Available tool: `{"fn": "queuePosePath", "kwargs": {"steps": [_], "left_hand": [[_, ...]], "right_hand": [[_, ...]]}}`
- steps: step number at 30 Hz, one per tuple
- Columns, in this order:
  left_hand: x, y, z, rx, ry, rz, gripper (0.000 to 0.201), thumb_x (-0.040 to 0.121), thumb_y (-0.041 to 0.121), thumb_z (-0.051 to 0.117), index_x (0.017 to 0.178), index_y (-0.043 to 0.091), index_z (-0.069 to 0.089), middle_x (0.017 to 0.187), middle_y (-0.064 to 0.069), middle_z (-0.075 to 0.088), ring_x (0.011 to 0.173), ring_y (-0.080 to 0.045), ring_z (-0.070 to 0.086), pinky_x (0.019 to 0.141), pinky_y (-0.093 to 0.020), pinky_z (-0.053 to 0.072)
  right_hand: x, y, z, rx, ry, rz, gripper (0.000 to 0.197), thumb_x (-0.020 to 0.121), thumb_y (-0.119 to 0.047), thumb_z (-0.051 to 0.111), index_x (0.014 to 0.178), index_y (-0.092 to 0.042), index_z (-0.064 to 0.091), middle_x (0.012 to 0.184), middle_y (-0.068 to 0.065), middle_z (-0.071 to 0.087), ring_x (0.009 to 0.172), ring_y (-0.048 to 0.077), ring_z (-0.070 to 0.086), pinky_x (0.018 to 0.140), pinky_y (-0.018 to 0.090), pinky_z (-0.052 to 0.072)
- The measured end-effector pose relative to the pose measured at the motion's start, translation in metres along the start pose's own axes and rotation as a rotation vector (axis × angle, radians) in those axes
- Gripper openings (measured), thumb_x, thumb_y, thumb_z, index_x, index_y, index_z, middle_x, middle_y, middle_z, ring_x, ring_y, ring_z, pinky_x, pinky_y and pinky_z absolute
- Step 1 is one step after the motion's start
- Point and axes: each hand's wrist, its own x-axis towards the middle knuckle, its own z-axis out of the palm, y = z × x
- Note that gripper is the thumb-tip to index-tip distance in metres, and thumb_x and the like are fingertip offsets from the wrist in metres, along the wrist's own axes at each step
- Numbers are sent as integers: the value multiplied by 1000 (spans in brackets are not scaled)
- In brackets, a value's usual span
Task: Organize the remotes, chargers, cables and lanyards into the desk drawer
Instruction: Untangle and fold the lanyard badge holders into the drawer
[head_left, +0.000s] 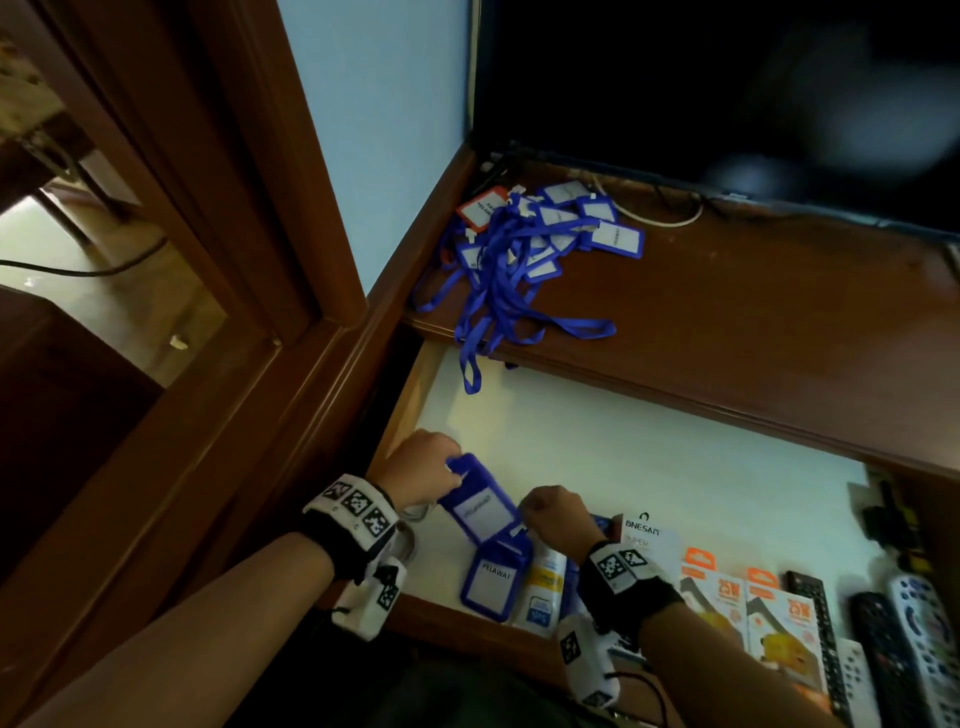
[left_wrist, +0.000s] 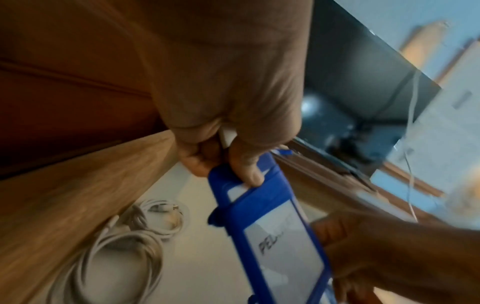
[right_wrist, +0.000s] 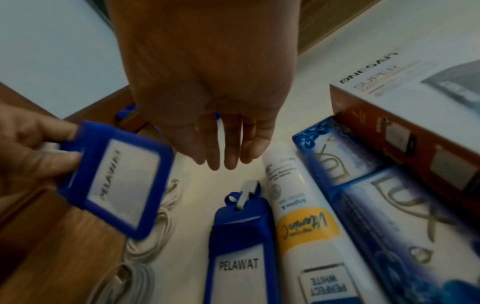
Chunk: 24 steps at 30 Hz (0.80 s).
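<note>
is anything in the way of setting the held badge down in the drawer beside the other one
Nothing visible blocks it. The left hand pinches the badge over bare drawer floor. The white cable coils just left of the laid badge, so the gap is narrow.

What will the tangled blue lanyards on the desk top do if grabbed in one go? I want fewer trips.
The blue lanyard pile looks floppy: its straps lie in loose loops, and one hangs over the desk edge. Since the straps cross one another, it would probably lift as a clump, with the badge holders dangling. It likely weighs little.
</note>
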Motion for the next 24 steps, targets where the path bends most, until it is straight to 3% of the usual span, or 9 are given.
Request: {"fn": "queuePosePath", "kwargs": {"steps": [4, 9, 12, 18, 24], "left_hand": [[11, 10, 19, 390, -208, 108, 15, 85, 9, 53, 90, 0, 64, 102, -18, 64, 95, -33, 62, 72, -32, 45], [20, 14, 45, 574, -369, 178, 17, 91, 5, 49, 100, -4, 61, 109, -23, 61, 99, -35, 62, 69, -34, 43], [26, 8, 57, 606, -430, 216, 19, 91, 2, 50, 103, -4, 64, 112, -22, 62, 101, -34, 62, 73, -33, 45], [38, 1, 66, 626, -485, 272, 22, 90, 3, 51, 106, -5, 64, 114, -22, 63, 103, -35, 62, 81, -36, 50], [50, -5, 71, 645, -480, 247, 27, 94, 5, 48, 116, -4, 61, 122, -22, 59, 110, -35, 60, 88, -37, 49]], "right_hand": [[7, -4, 11, -114, -187, -89, 38, 85, -11, 64, 122, -13, 65, 123, 13, 61, 116, 30, 56, 95, 36, 47], [10, -1, 26, -319, -338, -35, 52, 91, -17, 57, 141, -24, 48, 149, 5, 36, 133, 31, 38, 110, 40, 34], [8, -6, 28, -361, -360, -13, 52, 94, -11, 50, 144, -22, 44, 156, 2, 28, 138, 28, 34, 113, 39, 30], [3, -18, 32, -272, -336, 1, 47, 91, -6, 47, 137, -10, 53, 151, 5, 40, 135, 27, 40, 112, 36, 32], [-1, -19, 31, -215, -326, 63, 54, 86, -2, 46, 137, -17, 54, 146, 5, 48, 134, 26, 43, 111, 36, 35]]}}
